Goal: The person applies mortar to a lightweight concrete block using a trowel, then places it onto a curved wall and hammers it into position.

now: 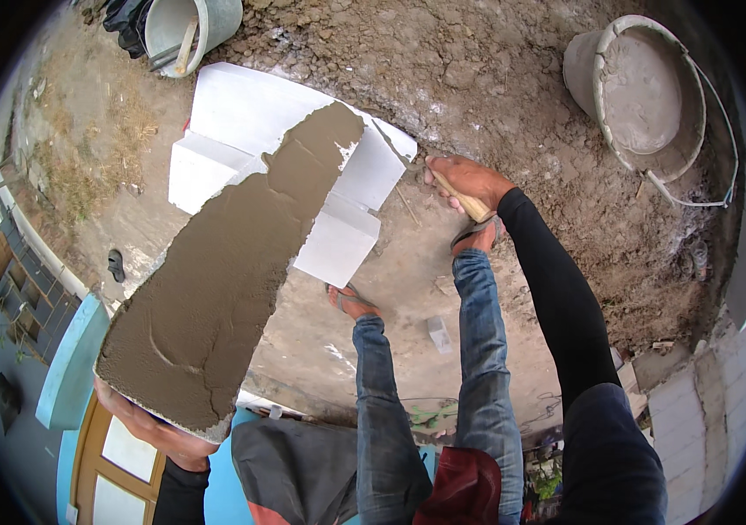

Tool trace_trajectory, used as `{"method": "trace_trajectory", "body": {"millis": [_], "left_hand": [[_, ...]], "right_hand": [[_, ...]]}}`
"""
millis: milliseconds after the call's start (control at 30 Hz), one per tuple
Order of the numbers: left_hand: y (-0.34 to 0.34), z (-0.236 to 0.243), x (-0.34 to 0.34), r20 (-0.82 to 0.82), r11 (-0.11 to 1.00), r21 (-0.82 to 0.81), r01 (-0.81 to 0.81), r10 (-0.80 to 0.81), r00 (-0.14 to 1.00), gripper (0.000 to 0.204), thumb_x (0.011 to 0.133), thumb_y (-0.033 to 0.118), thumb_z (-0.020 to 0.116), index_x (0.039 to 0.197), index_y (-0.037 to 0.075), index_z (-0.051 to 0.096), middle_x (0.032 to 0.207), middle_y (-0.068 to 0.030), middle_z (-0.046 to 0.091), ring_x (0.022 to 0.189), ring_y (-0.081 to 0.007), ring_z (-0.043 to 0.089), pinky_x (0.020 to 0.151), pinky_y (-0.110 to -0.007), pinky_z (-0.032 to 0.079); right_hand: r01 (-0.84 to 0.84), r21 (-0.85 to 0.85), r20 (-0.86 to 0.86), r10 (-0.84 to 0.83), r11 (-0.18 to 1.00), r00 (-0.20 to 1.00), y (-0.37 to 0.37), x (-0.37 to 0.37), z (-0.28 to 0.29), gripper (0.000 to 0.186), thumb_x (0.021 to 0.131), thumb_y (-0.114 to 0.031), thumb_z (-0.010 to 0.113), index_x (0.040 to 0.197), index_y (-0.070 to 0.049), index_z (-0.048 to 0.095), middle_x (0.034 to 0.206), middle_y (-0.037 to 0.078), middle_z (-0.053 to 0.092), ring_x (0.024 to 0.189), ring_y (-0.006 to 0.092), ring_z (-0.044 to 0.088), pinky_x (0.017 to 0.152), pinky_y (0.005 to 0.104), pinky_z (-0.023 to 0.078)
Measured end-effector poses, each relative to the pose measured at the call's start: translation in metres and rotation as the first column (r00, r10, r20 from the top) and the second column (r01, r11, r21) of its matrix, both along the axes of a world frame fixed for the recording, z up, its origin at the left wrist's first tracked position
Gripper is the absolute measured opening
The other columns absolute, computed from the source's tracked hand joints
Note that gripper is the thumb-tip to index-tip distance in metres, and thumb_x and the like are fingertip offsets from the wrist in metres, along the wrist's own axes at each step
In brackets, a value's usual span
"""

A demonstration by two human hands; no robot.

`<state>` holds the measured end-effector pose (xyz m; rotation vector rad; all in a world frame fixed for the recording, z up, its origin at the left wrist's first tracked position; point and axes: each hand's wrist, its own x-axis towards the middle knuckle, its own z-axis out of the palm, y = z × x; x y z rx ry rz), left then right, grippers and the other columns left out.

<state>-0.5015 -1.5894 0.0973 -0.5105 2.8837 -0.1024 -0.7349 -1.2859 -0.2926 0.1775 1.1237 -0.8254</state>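
A long pale slab [217, 430] coated on top with wet grey-brown mortar [207, 289] runs from the lower left toward the middle. My left hand [150, 424] grips its near end from underneath. Its far end overlaps white blocks or boards [338, 236] on the ground; whether it rests on them I cannot tell. My right hand [469, 182] is closed round the wooden handle [471, 205] of a trowel, whose narrow metal blade [397, 144] points up-left along the right edge of the white pieces.
A bucket of grey mix [640, 96] stands upper right; a pale bucket with tools [202, 22] stands top left beside black plastic. My sandalled feet [351, 302] are on dusty concrete bordered by loose soil [452, 61]. A loose sandal [116, 265] and a turquoise ledge [71, 363] are at left.
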Motion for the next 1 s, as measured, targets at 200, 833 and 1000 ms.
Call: {"method": "trace_trajectory", "body": {"millis": [200,833,1000], "left_hand": [[0.001,0.002,0.003,0.010,0.994,-0.008,-0.109,0.109,0.994,0.132,0.066,0.086,0.064,0.154,-0.001,0.022,0.148,-0.0258,0.033,0.138,-0.0417,0.039,0.111,-0.055,0.033],[0.008,-0.009,-0.020,-0.072,0.979,0.153,-0.133,0.145,0.987,0.124,0.068,0.075,0.074,0.152,-0.003,0.029,0.147,-0.0232,0.037,0.135,-0.0400,0.042,0.111,-0.052,0.034],[0.010,-0.008,-0.024,-0.099,0.957,0.249,-0.148,0.177,0.979,0.121,0.060,0.050,0.085,0.151,-0.004,0.026,0.140,-0.0226,0.038,0.130,-0.0378,0.043,0.108,-0.050,0.036]], "right_hand": [[0.012,-0.014,0.098,-0.011,1.000,0.995,-0.050,-0.007,-0.050,0.041,0.103,-0.045,0.045,0.108,-0.007,0.059,0.067,-0.003,0.048,0.049,0.0084,0.047,0.041,0.0273,0.043],[0.083,-0.261,-0.202,-0.138,0.962,0.970,-0.026,0.038,0.091,0.048,0.104,-0.049,0.043,0.098,-0.003,0.057,0.065,0.002,0.051,0.046,0.0109,0.051,0.045,0.0287,0.045],[0.116,-0.216,0.026,-0.113,0.970,0.993,0.021,0.047,0.110,0.047,0.104,-0.050,0.044,0.098,-0.004,0.056,0.065,0.001,0.050,0.046,0.0116,0.050,0.044,0.0298,0.045]]}}
